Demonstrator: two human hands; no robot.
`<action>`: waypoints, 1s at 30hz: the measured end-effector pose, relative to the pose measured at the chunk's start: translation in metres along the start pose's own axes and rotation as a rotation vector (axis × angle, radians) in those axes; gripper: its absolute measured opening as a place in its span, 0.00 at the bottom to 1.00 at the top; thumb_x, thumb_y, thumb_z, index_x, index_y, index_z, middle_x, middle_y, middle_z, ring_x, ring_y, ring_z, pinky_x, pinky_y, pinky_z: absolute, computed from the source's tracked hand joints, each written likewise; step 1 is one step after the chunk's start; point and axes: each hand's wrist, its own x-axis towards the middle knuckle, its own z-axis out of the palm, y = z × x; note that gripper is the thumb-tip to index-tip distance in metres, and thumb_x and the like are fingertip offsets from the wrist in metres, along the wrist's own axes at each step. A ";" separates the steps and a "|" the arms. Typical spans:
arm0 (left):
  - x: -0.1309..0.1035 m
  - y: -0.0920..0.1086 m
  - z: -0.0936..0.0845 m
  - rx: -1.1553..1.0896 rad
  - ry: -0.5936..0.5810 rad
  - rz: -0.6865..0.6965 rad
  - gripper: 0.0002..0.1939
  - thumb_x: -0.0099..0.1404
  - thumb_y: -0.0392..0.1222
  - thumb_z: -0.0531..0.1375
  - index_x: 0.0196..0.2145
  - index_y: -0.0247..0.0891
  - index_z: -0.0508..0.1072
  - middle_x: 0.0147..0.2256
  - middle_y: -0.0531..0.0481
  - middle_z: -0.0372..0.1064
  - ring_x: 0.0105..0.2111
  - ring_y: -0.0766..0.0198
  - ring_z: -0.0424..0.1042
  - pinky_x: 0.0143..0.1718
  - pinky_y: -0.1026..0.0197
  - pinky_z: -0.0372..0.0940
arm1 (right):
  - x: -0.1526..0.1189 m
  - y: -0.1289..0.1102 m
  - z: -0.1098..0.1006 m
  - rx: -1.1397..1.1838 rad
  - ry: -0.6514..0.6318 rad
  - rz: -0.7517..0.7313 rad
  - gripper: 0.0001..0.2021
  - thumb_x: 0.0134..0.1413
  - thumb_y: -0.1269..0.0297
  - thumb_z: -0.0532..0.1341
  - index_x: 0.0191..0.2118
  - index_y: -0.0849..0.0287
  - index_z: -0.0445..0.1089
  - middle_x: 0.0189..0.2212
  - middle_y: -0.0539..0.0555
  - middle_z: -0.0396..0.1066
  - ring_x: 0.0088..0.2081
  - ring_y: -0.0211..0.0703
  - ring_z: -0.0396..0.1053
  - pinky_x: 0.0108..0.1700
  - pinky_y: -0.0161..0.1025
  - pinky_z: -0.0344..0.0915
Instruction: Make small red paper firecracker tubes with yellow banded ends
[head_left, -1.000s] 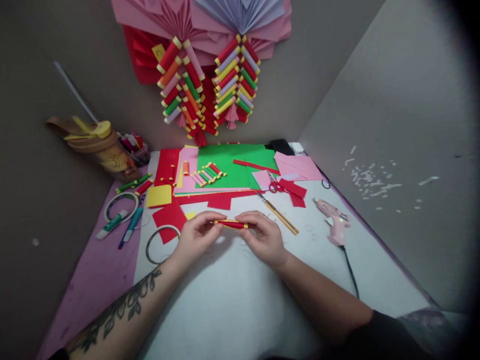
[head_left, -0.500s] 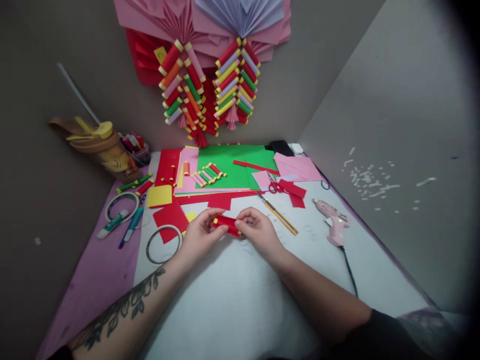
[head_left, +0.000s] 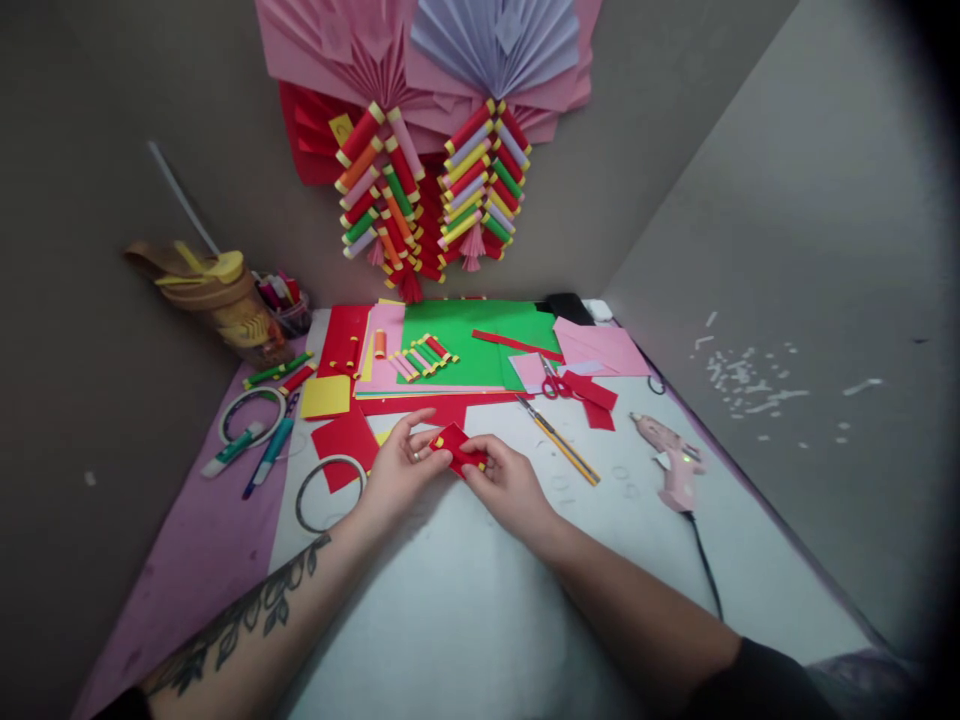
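Between my two hands, above the white table, is a small piece of red paper (head_left: 459, 446) with yellow bits at its ends. My left hand (head_left: 405, 462) pinches its left side between thumb and fingers, with the index finger raised. At the right side, my right hand (head_left: 504, 478) grips it with thumb and fingertips. Part of the paper is hidden behind my fingers. A red paper sheet (head_left: 337, 440) and a tape roll (head_left: 309, 497) lie beside my left hand. A yellow craft knife (head_left: 564, 446) lies beyond my right hand.
Small paper rolls (head_left: 424, 355) rest on a green sheet (head_left: 480, 318) at the back. Red scissors (head_left: 553, 384) lie near pink paper (head_left: 600, 348). A pink glue gun (head_left: 675, 470) with a cord is at right. A cup (head_left: 236, 310) stands left; paper fans (head_left: 495, 50) hang on the wall.
The red paper has turned in my hands, its face now tilted toward me and more open. My left index finger has lifted off it. The whole view has shifted slightly.
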 end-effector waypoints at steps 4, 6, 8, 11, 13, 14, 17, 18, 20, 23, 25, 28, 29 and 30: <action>0.002 -0.005 -0.001 -0.031 0.099 0.031 0.21 0.46 0.38 0.69 0.37 0.37 0.67 0.31 0.53 0.71 0.28 0.69 0.71 0.32 0.66 0.63 | -0.001 0.000 0.001 0.060 0.066 0.006 0.08 0.50 0.69 0.57 0.38 0.57 0.67 0.33 0.51 0.71 0.31 0.38 0.68 0.32 0.34 0.65; 0.004 -0.008 -0.003 0.003 0.118 0.032 0.14 0.47 0.40 0.68 0.31 0.35 0.69 0.27 0.53 0.70 0.26 0.70 0.69 0.31 0.67 0.62 | -0.003 -0.001 0.001 0.088 0.093 -0.019 0.08 0.51 0.68 0.57 0.38 0.57 0.66 0.33 0.51 0.70 0.32 0.38 0.68 0.34 0.35 0.65; 0.005 -0.008 -0.005 0.048 0.135 0.043 0.12 0.48 0.40 0.67 0.29 0.34 0.71 0.25 0.52 0.70 0.26 0.70 0.69 0.31 0.67 0.62 | -0.004 0.000 0.000 0.103 0.082 -0.022 0.07 0.52 0.67 0.57 0.39 0.57 0.65 0.32 0.51 0.70 0.30 0.38 0.67 0.32 0.34 0.65; 0.005 -0.004 -0.007 0.159 0.158 0.081 0.10 0.51 0.42 0.66 0.28 0.34 0.72 0.24 0.53 0.70 0.25 0.70 0.68 0.30 0.68 0.62 | -0.003 0.003 -0.002 0.073 0.080 -0.030 0.07 0.53 0.66 0.56 0.40 0.57 0.64 0.32 0.52 0.69 0.29 0.38 0.67 0.31 0.35 0.65; 0.004 0.001 -0.007 0.263 0.170 0.104 0.10 0.53 0.43 0.64 0.29 0.34 0.73 0.24 0.52 0.70 0.24 0.70 0.68 0.29 0.68 0.62 | -0.002 0.004 -0.005 0.010 0.106 -0.047 0.07 0.53 0.67 0.56 0.40 0.56 0.65 0.34 0.53 0.69 0.32 0.40 0.68 0.33 0.35 0.66; 0.003 0.004 -0.007 0.320 0.177 0.119 0.10 0.55 0.44 0.63 0.30 0.34 0.73 0.24 0.52 0.71 0.25 0.69 0.68 0.28 0.68 0.62 | -0.001 0.004 -0.007 -0.027 0.115 -0.056 0.07 0.53 0.68 0.56 0.39 0.56 0.65 0.34 0.53 0.69 0.34 0.41 0.68 0.34 0.36 0.66; 0.001 0.011 -0.009 0.503 0.174 0.214 0.09 0.57 0.44 0.61 0.32 0.35 0.74 0.27 0.50 0.73 0.27 0.67 0.71 0.29 0.66 0.64 | 0.002 0.002 -0.012 -0.102 0.101 -0.115 0.06 0.54 0.70 0.56 0.38 0.56 0.65 0.35 0.54 0.68 0.37 0.42 0.68 0.37 0.37 0.67; 0.000 0.012 -0.010 0.575 0.159 0.272 0.08 0.58 0.43 0.61 0.33 0.35 0.75 0.29 0.49 0.74 0.29 0.66 0.71 0.31 0.66 0.65 | 0.003 0.002 -0.014 -0.114 0.096 -0.150 0.06 0.54 0.70 0.55 0.37 0.56 0.66 0.35 0.54 0.68 0.38 0.42 0.68 0.38 0.38 0.68; -0.002 0.015 -0.012 0.720 0.101 0.431 0.07 0.60 0.39 0.59 0.34 0.37 0.75 0.32 0.48 0.75 0.32 0.65 0.73 0.35 0.64 0.66 | 0.004 0.002 -0.017 -0.125 0.100 -0.233 0.06 0.54 0.71 0.55 0.36 0.55 0.66 0.35 0.54 0.69 0.39 0.42 0.69 0.40 0.39 0.68; -0.005 0.016 -0.014 0.872 -0.019 0.683 0.09 0.62 0.34 0.56 0.37 0.39 0.75 0.35 0.48 0.75 0.36 0.65 0.73 0.38 0.64 0.67 | 0.005 0.004 -0.020 -0.156 0.140 -0.296 0.09 0.54 0.72 0.55 0.40 0.54 0.67 0.36 0.53 0.71 0.40 0.41 0.70 0.42 0.40 0.68; -0.006 0.014 -0.015 0.934 -0.042 0.793 0.11 0.62 0.33 0.55 0.39 0.40 0.74 0.36 0.48 0.75 0.37 0.66 0.73 0.38 0.65 0.68 | 0.004 0.004 -0.021 -0.189 0.170 -0.311 0.14 0.55 0.73 0.56 0.46 0.53 0.65 0.38 0.53 0.72 0.40 0.41 0.70 0.43 0.40 0.69; -0.006 0.009 -0.017 1.030 0.016 0.837 0.11 0.62 0.33 0.55 0.41 0.40 0.72 0.36 0.49 0.75 0.37 0.66 0.73 0.40 0.64 0.68 | 0.003 0.002 -0.024 -0.251 0.157 -0.426 0.19 0.55 0.74 0.55 0.52 0.50 0.63 0.42 0.53 0.73 0.43 0.41 0.70 0.46 0.42 0.68; -0.006 0.008 -0.019 1.054 0.007 0.836 0.11 0.62 0.33 0.55 0.41 0.40 0.72 0.36 0.49 0.75 0.37 0.66 0.73 0.40 0.63 0.68 | 0.003 0.001 -0.025 -0.270 0.143 -0.481 0.20 0.55 0.75 0.54 0.52 0.50 0.63 0.42 0.53 0.72 0.43 0.41 0.70 0.46 0.42 0.67; -0.006 0.007 -0.020 1.069 -0.017 0.827 0.10 0.62 0.33 0.54 0.40 0.40 0.72 0.36 0.49 0.75 0.38 0.66 0.73 0.41 0.63 0.68 | 0.003 -0.001 -0.026 -0.286 0.130 -0.529 0.20 0.55 0.76 0.54 0.52 0.50 0.64 0.42 0.53 0.72 0.44 0.42 0.70 0.46 0.42 0.67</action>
